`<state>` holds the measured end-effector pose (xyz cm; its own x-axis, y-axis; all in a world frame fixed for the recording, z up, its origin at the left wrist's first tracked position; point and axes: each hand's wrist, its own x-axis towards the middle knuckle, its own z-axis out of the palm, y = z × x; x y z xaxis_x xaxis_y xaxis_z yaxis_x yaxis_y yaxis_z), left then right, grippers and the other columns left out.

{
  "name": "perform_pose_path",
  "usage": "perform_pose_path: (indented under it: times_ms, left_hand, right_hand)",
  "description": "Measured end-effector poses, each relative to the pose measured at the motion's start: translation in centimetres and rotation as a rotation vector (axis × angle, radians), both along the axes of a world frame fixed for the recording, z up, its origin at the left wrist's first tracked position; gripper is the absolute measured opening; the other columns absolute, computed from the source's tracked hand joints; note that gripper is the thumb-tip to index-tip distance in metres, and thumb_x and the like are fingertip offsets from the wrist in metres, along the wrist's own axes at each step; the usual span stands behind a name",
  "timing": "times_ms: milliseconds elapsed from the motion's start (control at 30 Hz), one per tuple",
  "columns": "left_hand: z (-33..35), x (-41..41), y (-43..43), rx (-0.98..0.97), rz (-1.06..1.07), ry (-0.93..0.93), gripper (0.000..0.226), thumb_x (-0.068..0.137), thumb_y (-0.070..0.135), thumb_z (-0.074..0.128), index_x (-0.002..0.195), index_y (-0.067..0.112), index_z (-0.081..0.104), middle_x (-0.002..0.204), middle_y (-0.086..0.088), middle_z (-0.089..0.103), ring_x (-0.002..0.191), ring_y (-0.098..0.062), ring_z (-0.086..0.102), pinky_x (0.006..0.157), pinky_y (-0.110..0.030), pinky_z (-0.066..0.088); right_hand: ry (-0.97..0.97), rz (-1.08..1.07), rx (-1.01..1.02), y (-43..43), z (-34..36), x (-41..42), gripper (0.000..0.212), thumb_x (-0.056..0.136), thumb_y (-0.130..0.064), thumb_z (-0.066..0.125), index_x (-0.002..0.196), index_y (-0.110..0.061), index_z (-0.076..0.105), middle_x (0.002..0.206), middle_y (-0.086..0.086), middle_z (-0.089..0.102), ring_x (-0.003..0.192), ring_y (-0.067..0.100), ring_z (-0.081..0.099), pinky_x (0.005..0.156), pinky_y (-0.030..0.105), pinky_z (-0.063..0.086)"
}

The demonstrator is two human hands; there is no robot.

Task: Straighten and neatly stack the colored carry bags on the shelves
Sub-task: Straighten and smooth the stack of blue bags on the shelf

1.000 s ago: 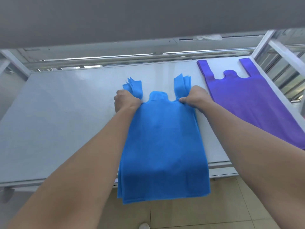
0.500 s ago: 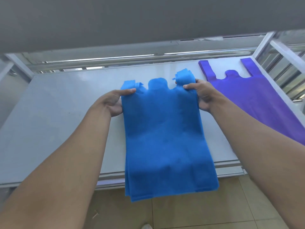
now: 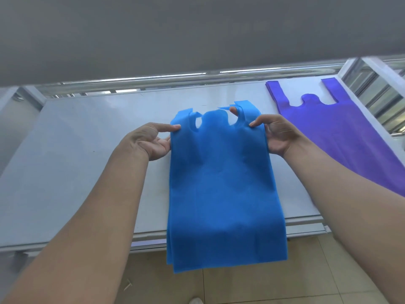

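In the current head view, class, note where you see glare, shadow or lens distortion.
Head view: glare streaks the metal rail behind the shelf; the blue bags are darker near their hanging bottom edge; wide-angle distortion stretches both forearms; the overhead shelf is dim and featureless.

A stockroom or shop storage area: a pale metal shelf (image 3: pixel 92 163) on an angle-iron frame (image 3: pixel 377 69), another shelf close above, tiled floor (image 3: pixel 241 286) below. 2 flat stacks of identical non-woven bags, blue (image 3: pixel 221 194) and purple (image 3: pixel 341 137), look like bulk stock.
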<state>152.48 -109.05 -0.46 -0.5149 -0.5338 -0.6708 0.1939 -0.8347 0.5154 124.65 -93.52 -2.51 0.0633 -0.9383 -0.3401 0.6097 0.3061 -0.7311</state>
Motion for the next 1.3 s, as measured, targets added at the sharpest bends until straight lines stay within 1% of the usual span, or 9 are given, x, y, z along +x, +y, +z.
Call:
perform_pose_path:
  times_ms: [200,400,567,767,867,967,1100,1200,1300]
  left_hand:
    - [0.1,0.4,0.8,-0.088,-0.137,-0.012,0.035,0.091,-0.007,0.061,0.123,0.003,0.068,0.113,-0.017,0.075,0.098,-0.028,0.075,0.094,-0.035,0.060]
    - [-0.6,0.3,-0.4,-0.458,-0.518,-0.036,0.049,0.098,0.004,0.050,0.146,0.001,0.053,0.150,-0.019,0.055,0.124,-0.029,0.063,0.110,-0.042,0.048]
    - [-0.9,-0.1,-0.4,-0.581,-0.607,0.148,0.059,0.088,0.000,0.027,0.140,-0.007,0.053,0.145,-0.016,0.059,0.141,-0.036,0.050,0.114,-0.049,0.042]
    - [-2.1,-1.0,-1.3,-0.556,-0.527,0.228,0.024,0.101,0.014,0.047,0.122,0.004,0.053,0.093,0.001,0.059,0.112,-0.029,0.059,0.099,-0.046,0.042]
    - [-2.0,-1.6,-1.5,-0.532,-0.455,0.189,0.028,0.106,0.031,0.051,0.117,0.008,0.063,0.077,0.001,0.044,0.081,-0.020,0.060,0.095,-0.038,0.045]
    - [-1.8,-2.3,-1.8,-0.563,-0.397,0.211,0.032,0.107,0.033,0.050,0.079,0.017,0.049,0.070,0.003,0.041,0.069,-0.018,0.056,0.088,-0.033,0.049]
    - [-1.4,-2.8,-2.3,-0.522,-0.333,0.171,0.034,0.104,0.042,0.054,0.080,0.018,0.052,0.056,0.007,0.037,0.054,-0.013,0.050,0.073,-0.027,0.049]
    - [-1.4,-4.6,-3.5,-0.497,-0.205,-0.018,0.032,0.105,0.037,0.055,0.084,0.014,0.058,0.059,0.003,0.047,0.064,-0.020,0.062,0.075,-0.032,0.051]
    - [-2.1,-6.5,-5.2,-0.543,-0.038,-0.308,0.040,0.103,0.038,0.061,0.084,0.003,0.063,0.067,-0.008,0.064,0.066,-0.027,0.073,0.069,-0.037,0.060]
  right_hand:
    - [0.010,-0.037,-0.019,0.4,0.5,0.2,0.051,0.088,-0.005,0.041,0.132,-0.013,0.065,0.123,-0.003,0.065,0.113,0.025,0.059,0.100,0.038,0.046]
    - [0.031,-0.085,0.046,0.0,1.3,0.2,0.048,0.098,-0.016,0.052,0.144,-0.004,0.058,0.104,0.001,0.064,0.116,0.023,0.061,0.105,0.038,0.046]
    - [0.022,-0.086,0.040,0.3,1.6,0.1,0.050,0.099,-0.016,0.049,0.147,-0.004,0.054,0.109,0.005,0.063,0.107,0.021,0.063,0.098,0.035,0.048]
    - [-0.045,-0.143,0.008,0.1,1.5,-0.4,0.041,0.102,-0.018,0.048,0.141,-0.009,0.058,0.102,0.000,0.064,0.094,0.015,0.062,0.088,0.030,0.053]
    - [0.091,-0.176,0.097,-0.8,1.3,-0.2,0.019,0.104,-0.031,0.056,0.097,-0.016,0.065,0.078,-0.003,0.056,0.080,0.016,0.058,0.074,0.027,0.054]
    - [0.292,-0.179,0.198,-2.0,1.7,0.4,0.044,0.098,-0.052,0.064,0.069,-0.020,0.053,0.065,-0.001,0.051,0.068,0.018,0.059,0.069,0.027,0.053]
    - [0.322,-0.198,0.277,-3.5,1.9,0.3,0.062,0.086,-0.068,0.068,0.056,-0.020,0.043,0.061,0.001,0.051,0.096,0.023,0.077,0.082,0.036,0.057]
    - [0.328,-0.249,0.360,-5.2,2.0,-0.8,0.061,0.092,-0.068,0.059,0.060,-0.017,0.051,0.071,0.001,0.060,0.087,0.024,0.078,0.070,0.035,0.060]
    - [0.383,-0.265,0.430,-6.3,1.7,-1.8,0.066,0.086,-0.075,0.061,0.103,-0.011,0.068,0.096,0.006,0.073,0.085,0.026,0.076,0.071,0.038,0.063]
